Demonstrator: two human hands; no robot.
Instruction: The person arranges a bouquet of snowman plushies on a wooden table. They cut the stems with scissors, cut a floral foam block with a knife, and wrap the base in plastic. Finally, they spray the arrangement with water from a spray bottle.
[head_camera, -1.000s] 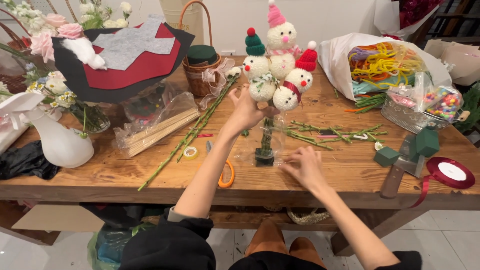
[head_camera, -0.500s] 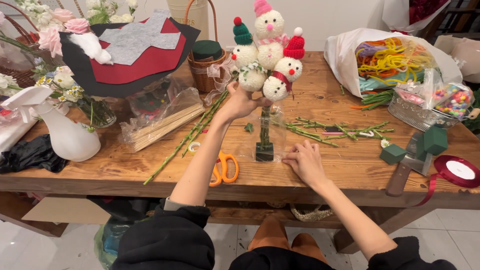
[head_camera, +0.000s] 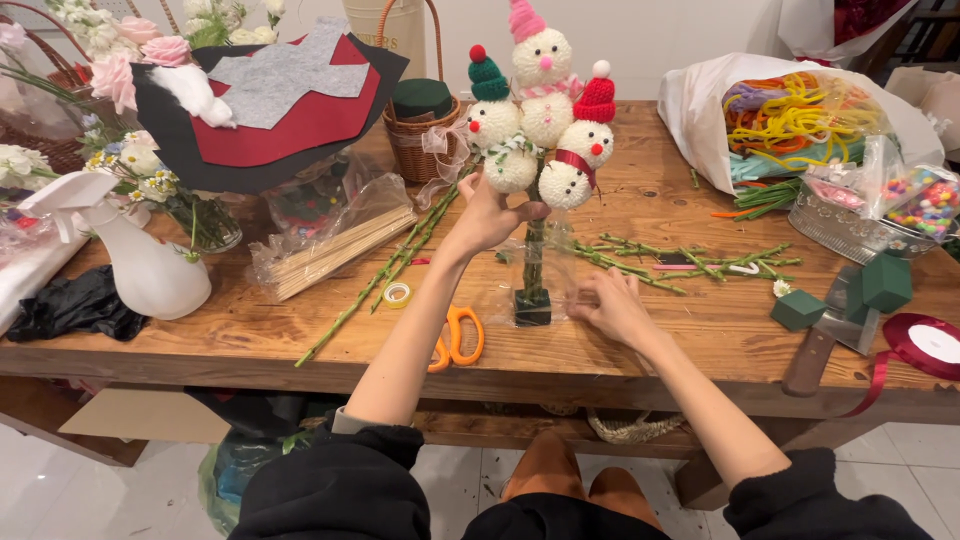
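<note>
Barely shifted since earlier: left hand (head_camera: 487, 215) still clenched on snowman bouquet (head_camera: 540, 110) stems, right hand (head_camera: 612, 308) fingers loose, touching clear wrap (head_camera: 552, 285) near scissors (head_camera: 458, 338).

- A florist's craft workshop, by the look of it.
- Wooden counter (head_camera: 700, 340) strewn with cut stems (head_camera: 680, 262), orange scissors (head_camera: 458, 335), ribbon spool (head_camera: 935, 343).
- Flowers (head_camera: 120, 60) upper left, pipe cleaners (head_camera: 800, 115) upper right.
</note>
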